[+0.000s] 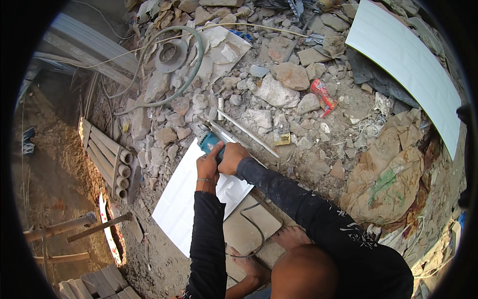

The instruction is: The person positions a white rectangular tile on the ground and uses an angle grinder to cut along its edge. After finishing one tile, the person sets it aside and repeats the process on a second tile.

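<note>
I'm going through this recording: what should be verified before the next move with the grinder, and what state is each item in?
1. Grip: ok; left hand and right hand both hold the teal angle grinder.
2. Gloves worn: not ok; both hands are bare.
3. Footwear: not ok; the feet are bare.
4. Dark cord kept away from the feet: not ok; it loops over the tan slab close to them.
5. Grinder stopped or running: cannot tell from one still picture.
6. White panel steady: cannot tell; what supports it underneath is mostly hidden.
</note>
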Demonstrator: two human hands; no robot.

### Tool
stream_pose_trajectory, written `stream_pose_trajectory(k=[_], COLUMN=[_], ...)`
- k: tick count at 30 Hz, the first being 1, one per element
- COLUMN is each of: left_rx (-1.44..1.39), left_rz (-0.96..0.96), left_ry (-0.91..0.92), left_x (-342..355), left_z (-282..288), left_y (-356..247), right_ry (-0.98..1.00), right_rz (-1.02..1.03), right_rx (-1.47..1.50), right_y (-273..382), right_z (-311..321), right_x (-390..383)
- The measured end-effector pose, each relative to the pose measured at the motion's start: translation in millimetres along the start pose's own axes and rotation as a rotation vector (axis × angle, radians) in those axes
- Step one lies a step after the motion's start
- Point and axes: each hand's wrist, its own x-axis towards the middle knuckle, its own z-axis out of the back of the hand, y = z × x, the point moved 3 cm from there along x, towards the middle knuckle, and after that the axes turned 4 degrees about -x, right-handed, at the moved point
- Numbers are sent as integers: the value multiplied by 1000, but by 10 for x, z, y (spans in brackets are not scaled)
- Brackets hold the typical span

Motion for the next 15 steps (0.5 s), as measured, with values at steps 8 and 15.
stream_pose_trajectory(k=[8, 15], left_rx=[-6, 22], left_rz=[-7, 20], left_ry=[2, -7], left_x=[5, -63], left_z=[-6, -13], left_y=[2, 30], right_ry=[-4, 4], right_rz=[0, 11], right_rx=[1, -7], right_y=[-1, -31], right_z=[-3, 4], right_x=[1, -48])
